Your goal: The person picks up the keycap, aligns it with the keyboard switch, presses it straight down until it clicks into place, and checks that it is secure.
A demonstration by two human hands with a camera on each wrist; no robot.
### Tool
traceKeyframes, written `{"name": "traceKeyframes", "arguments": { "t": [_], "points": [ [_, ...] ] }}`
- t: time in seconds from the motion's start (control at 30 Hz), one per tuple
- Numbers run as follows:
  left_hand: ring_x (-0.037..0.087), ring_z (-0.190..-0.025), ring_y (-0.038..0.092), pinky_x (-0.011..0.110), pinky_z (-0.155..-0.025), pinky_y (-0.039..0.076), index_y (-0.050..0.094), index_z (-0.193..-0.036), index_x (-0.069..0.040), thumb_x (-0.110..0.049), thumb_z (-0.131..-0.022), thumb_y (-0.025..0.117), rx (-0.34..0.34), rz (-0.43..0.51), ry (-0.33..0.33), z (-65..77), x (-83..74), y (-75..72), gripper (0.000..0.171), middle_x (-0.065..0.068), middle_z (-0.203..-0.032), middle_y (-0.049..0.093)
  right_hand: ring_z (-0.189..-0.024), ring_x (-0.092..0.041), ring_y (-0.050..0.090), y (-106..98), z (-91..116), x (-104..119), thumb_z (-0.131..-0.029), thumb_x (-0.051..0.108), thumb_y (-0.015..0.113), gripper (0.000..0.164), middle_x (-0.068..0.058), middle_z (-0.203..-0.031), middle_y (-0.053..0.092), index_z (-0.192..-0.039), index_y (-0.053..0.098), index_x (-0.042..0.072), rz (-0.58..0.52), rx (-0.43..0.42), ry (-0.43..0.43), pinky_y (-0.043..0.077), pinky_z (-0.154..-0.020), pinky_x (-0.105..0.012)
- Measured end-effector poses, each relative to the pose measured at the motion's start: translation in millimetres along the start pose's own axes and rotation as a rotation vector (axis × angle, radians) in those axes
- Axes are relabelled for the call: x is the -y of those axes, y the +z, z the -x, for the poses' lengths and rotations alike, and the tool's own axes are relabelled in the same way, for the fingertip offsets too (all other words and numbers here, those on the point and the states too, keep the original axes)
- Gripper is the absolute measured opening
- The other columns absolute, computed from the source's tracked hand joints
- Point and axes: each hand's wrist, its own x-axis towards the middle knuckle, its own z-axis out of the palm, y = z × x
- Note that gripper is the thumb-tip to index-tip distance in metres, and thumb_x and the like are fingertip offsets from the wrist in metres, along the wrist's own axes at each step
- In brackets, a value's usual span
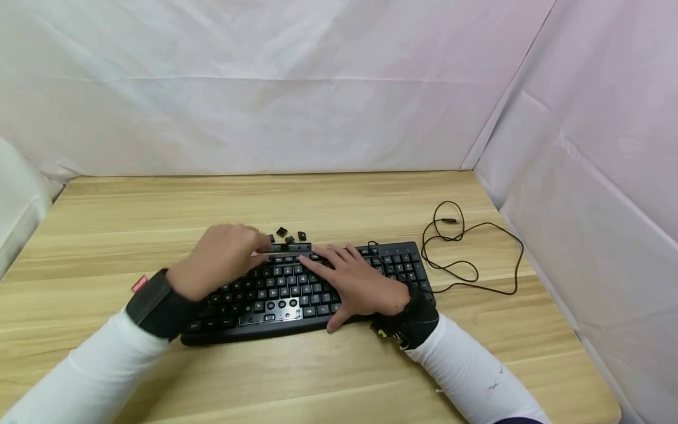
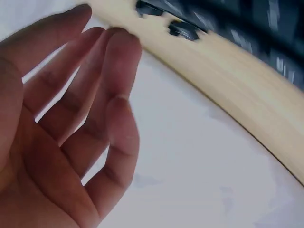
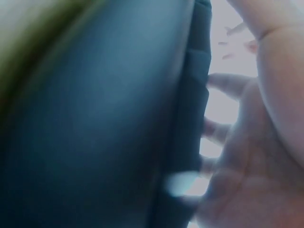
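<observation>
The keyboard (image 1: 296,290) and cable (image 1: 466,284) are black, the table (image 1: 296,383) wood-grained tan, sleeves (image 1: 100,365) white.

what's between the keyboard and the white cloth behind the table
In the head view, loose black keycaps lie just beyond the keyboard, then bare wooden tabletop runs to the white cloth.

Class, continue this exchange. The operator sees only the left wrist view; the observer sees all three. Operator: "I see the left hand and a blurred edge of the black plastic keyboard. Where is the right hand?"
Observer: The right hand is spread over the right part of the black plastic keyboard.
Operator: Does it look complete?
Observer: No, a shiny black patch with round sockets shows bare near its close edge.
Operator: Is anything lying to the keyboard's right?
Observer: A thin black cable, in loose loops on the pale wood-grain table.
</observation>
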Motion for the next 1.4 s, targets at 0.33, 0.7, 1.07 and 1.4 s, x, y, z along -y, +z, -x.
{"name": "traceKeyframes", "arguments": {
  "t": [0.33,0.7,1.07,1.4],
  "points": [
    [0.014,-0.051,0.055,0.036,-0.045,0.051,0.074,-0.093,-0.008,-0.015,-0.075,0.077,0.137,-0.1,-0.063,-37.4,27.1,11.8,0.019,0.008,-0.078,0.072,-0.134,-0.034,0.019,-0.5,1.5,0.1,-0.049,0.077,0.069,0.131,-0.017,-0.151,0.023,-0.153,0.012,0.018,-0.017,-0.007,-0.006,0.021,-0.105,-0.064],
    [0.017,-0.057,0.057,0.039,-0.051,0.053,0.074,-0.094,-0.009,-0.01,-0.077,0.075,0.214,-0.104,-0.089,-45.3,32.2,17.6,0.017,0.01,-0.085,0.072,-0.135,-0.036,0.017,-2.8,-2.1,4.9,-0.049,0.075,0.07,0.132,-0.017,-0.153,0.019,-0.153,0.01,0.02,-0.037,0.002,0.005,0.018,-0.107,-0.063],
    [0.016,-0.061,0.06,0.038,-0.051,0.054,0.075,-0.093,-0.013,-0.015,-0.08,0.073,0.216,-0.097,-0.055,-43.0,35.8,21.5,0.013,0.005,-0.087,0.073,-0.134,-0.036,0.018,-1.8,-3.0,4.8,-0.05,0.077,0.068,0.13,-0.016,-0.152,0.02,-0.153,0.012,0.02,-0.026,-0.004,-0.01,0.019,-0.106,-0.063],
    [0.019,-0.066,0.062,0.042,-0.057,0.055,0.075,-0.089,-0.01,-0.013,-0.076,0.076,0.197,-0.093,-0.041,-40.7,40.2,21.3,0.014,0.007,-0.085,0.073,-0.133,-0.034,0.02,-3.3,-5.4,2.6,-0.05,0.077,0.068,0.129,-0.017,-0.15,0.024,-0.152,0.015,0.017,0.011,-0.018,-0.037,0.023,-0.105,-0.062]
  ]
}}
